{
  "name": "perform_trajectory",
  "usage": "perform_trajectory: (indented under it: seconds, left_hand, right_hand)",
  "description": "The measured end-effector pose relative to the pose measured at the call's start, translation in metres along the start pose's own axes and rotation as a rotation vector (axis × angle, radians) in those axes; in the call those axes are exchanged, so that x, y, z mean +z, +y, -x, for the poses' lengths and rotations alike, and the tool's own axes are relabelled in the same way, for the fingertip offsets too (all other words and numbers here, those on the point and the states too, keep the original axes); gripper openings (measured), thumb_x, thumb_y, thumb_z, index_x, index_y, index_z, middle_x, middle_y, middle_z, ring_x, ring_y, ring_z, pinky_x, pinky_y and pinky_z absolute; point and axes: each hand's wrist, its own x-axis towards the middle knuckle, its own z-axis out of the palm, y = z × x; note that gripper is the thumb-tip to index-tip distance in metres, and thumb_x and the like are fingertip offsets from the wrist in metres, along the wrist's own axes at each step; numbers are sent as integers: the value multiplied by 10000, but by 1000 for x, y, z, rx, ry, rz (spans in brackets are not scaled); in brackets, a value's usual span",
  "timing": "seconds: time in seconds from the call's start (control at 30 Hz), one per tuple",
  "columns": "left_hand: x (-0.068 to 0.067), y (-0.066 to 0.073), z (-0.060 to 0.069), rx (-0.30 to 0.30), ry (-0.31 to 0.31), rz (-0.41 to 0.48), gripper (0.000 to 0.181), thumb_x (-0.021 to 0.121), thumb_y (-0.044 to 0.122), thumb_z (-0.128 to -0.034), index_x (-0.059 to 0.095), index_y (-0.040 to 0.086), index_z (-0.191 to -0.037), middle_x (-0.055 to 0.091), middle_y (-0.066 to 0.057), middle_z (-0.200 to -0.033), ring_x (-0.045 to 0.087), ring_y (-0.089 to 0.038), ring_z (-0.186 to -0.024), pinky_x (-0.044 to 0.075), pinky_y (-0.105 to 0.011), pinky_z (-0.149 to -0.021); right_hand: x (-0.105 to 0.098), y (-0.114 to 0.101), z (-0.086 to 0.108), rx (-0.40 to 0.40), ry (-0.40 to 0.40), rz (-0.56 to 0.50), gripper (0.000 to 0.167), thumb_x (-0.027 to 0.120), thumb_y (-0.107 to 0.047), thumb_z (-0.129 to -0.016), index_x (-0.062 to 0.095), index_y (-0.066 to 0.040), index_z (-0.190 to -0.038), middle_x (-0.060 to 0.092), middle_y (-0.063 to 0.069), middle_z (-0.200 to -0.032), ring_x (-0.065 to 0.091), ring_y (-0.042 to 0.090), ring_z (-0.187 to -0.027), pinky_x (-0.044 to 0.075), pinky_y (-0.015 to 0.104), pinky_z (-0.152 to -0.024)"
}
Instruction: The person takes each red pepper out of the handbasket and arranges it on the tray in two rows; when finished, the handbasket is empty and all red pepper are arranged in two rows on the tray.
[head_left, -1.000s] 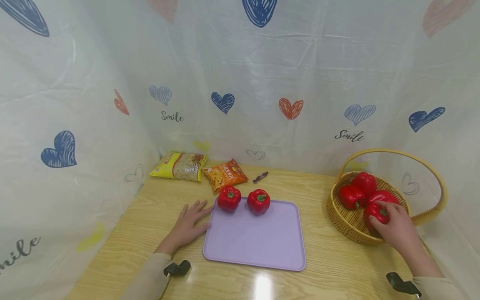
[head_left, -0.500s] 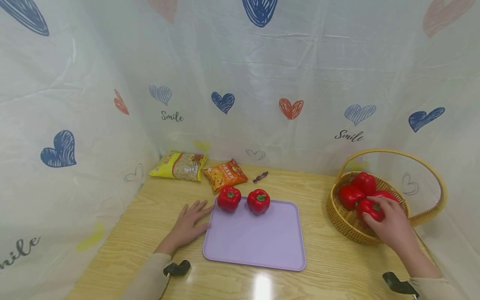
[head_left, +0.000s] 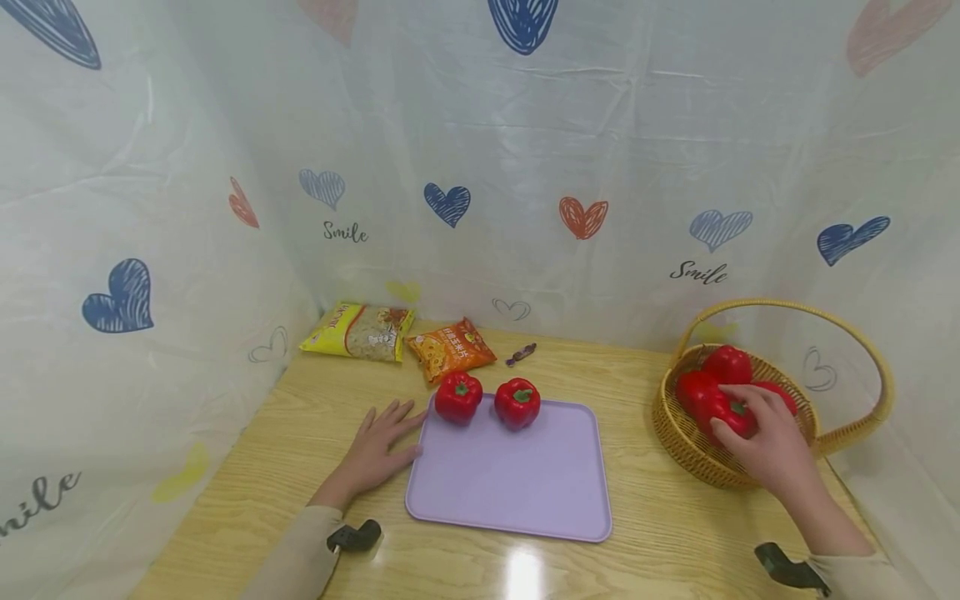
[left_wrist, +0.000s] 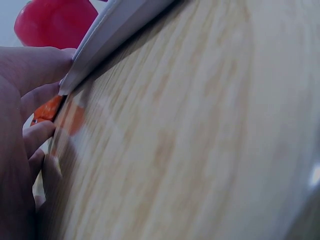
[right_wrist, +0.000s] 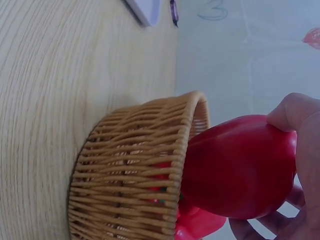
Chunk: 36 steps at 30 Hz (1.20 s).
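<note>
The right hand [head_left: 774, 440] grips a red bell pepper [head_left: 726, 414] at the mouth of the wicker basket [head_left: 693, 458]; in the right wrist view, thumb and fingers curl round that pepper [right_wrist: 240, 167], which is partly above the rim. Other red peppers [head_left: 727, 365] lie in the basket behind it. Fingers spread, the left hand [head_left: 378, 450] rests on the table and touches the left edge of the lilac tray [head_left: 517, 479]. Two red peppers [head_left: 458, 398] [head_left: 517, 404] sit along the tray's far edge. The left wrist view shows left fingertips against the tray's side [left_wrist: 100, 45].
Behind the tray lie a yellow snack bag [head_left: 360, 332], an orange snack bag [head_left: 452, 348] and a small wrapped candy [head_left: 521, 354]. The basket's tall handle [head_left: 795, 307] arches over its opening. A patterned curtain [head_left: 525, 150] stands behind the wooden table [head_left: 637, 500].
The right hand has moved left with the pepper inside the basket area, and the pepper is a little higher in view. The left hand and tray have stayed put.
</note>
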Motion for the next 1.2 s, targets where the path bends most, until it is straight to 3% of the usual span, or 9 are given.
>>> perform_trajectory:
  seconds: [0.4,0.67,1.2]
  left_hand:
    - [-1,1,0,-1,-4,3,572,642,388,-973,541,168,-1491,388,-179,-1595,240,-444,-1505,-3,-663,-1204]
    - [-2,2,-1,-1,0,3,568,645,382,-971,546,166,-1487,391,-178,-1594,244,-442,-1504,0,-667,-1202]
    - [-3,5,0,-5,-1,14,564,649,358,-970,545,153,-1485,387,-193,-1591,235,-449,-1504,-5,-665,-1203]
  right_hand:
    - [-2,-23,-2,-20,-16,-52,548,776,-135,-877,548,-18,-1362,430,311,-1389,425,535,-1171,543,706,-777]
    - [0,-33,-2,-41,-33,-64,531,765,-162,-898,546,-32,-1364,425,297,-1418,422,536,-1211,471,760,-837]
    - [18,-50,-2,-82,-57,-79,593,825,-202,-844,560,-85,-1361,479,234,-1399,474,471,-1232,496,727,-875]
